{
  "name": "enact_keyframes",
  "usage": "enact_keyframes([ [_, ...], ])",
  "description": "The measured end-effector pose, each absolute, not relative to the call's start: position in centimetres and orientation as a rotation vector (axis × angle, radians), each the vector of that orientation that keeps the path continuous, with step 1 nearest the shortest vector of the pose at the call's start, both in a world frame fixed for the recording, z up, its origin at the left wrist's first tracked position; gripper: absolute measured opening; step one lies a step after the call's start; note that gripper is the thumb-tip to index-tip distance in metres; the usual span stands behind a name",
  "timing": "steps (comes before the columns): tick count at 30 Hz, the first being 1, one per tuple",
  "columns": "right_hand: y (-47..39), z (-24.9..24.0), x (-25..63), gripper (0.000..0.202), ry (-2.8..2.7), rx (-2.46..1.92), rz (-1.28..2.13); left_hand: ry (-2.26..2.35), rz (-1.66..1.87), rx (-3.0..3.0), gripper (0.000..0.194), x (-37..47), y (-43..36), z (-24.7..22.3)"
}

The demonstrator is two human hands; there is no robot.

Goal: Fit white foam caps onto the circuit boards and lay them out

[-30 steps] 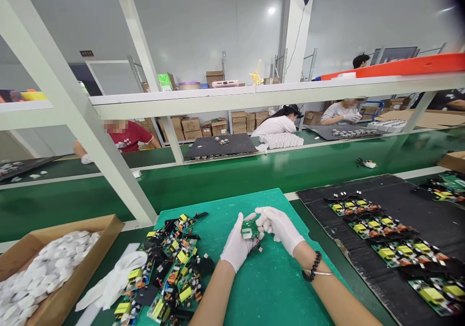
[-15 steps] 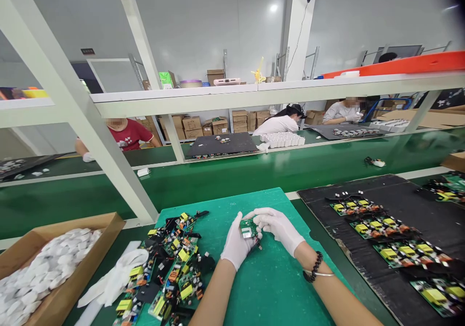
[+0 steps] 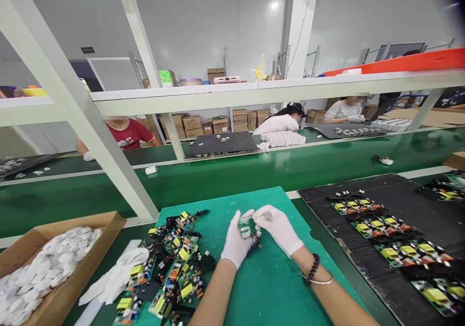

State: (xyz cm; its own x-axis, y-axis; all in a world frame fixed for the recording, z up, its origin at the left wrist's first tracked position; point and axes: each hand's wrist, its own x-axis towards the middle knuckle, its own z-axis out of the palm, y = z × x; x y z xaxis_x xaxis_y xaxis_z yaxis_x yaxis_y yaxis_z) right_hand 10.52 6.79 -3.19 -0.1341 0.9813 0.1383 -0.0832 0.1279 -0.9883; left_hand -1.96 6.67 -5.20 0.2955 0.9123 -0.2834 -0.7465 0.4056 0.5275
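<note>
In the head view my left hand [image 3: 235,242], in a white glove, is closed around a small green circuit board [image 3: 247,227]. A pale rectangular patch shows on the board's face, and a dark part hangs below it. My right hand [image 3: 276,224], also gloved, is at the board's upper right edge with thumb and fingers pinched together. What those fingertips hold, if anything, is too small to make out. Both hands are above a green mat [image 3: 286,287]. Left of them lies a heap of circuit boards [image 3: 178,263] with yellow, orange and black parts.
A cardboard box [image 3: 109,224] of white plastic pieces stands at far left, beside a loose white glove [image 3: 118,272]. Rows of boards rest on a black sheet [image 3: 348,239] at right. Beyond runs a green conveyor belt [image 3: 225,173], with co-workers across it under a white shelf [image 3: 218,93].
My right hand's fingers have drawn in from over the board's top to a pinch at its upper right edge. Small white items on the belt have shifted right.
</note>
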Motion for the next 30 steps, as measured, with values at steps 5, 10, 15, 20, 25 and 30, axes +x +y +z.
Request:
enact_keyframes([
  [5, 6.9, -2.8, 11.2, 0.025, -1.28, -1.02, 1.228, 0.598, 1.127, 0.323, 0.04, -1.8, 6.6, -5.0],
  [10, 6.0, -2.6, 10.5, 0.013, -1.591, -1.119, 0.992, 0.572, 1.138, 0.299, 0.035, -2.0, 6.5, -5.2],
  [15, 5.4, -3.0, 9.3, 0.013, -1.942, -1.05, 0.602, 0.432, 1.081, 0.144, 0.025, -2.2, 6.6, -5.3],
  [20, 5.7, -3.0, 9.6, 0.025, -2.168, -1.036, 0.546, 0.455, 1.092, 0.204, 0.039, -2.2, 6.6, -5.2],
  [25, 5.9, -4.0, 10.0, 0.068, -1.955, -1.072, 1.005, 0.702, 1.188, 0.237, 0.037, -2.0, 6.6, -5.7],
  [30, 6.1, -4.5, 9.5, 0.07, -1.718, -1.031, 1.31, 0.796, 1.286, 0.24, 0.028, -1.2, 6.4, -6.2],
])
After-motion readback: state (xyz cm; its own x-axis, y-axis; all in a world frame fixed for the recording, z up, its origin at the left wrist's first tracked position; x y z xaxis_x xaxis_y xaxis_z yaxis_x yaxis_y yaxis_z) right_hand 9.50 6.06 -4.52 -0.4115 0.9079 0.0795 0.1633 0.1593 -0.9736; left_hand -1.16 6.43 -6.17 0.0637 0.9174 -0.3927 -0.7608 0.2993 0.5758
